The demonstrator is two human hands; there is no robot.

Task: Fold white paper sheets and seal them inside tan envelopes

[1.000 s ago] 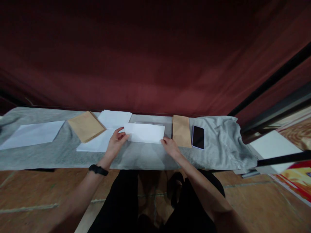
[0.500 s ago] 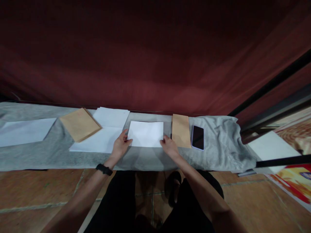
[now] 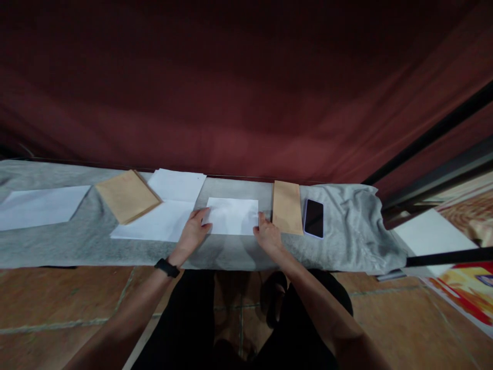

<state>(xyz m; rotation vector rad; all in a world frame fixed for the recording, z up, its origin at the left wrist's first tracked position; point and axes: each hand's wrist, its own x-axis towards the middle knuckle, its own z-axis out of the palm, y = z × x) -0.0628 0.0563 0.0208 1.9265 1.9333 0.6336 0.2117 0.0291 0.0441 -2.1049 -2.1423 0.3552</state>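
Observation:
A white sheet of paper (image 3: 233, 217) lies in front of me on a grey cloth. My left hand (image 3: 193, 231) grips its left edge, thumb near the lower corner and index finger higher up. At the right edge, my right hand (image 3: 268, 234) holds the paper between thumb and fingers. Just beyond my right hand is a brown envelope (image 3: 287, 208). Left of my left hand, larger white sheets (image 3: 175, 186) lie partly under a stack of brown envelopes (image 3: 129, 198).
A phone (image 3: 314, 218) rests right of the single envelope. Another white sheet (image 3: 42, 205) is at the far left. The grey cloth (image 3: 346, 231) is rumpled at its right end. A dark red curtain (image 3: 231, 103) hangs behind, and a black bar (image 3: 442, 256) stands at the right.
The far edge of the white paper has come nearer to me, so the sheet looks shorter. My left index finger has shifted onto its upper left corner; both hands keep their places.

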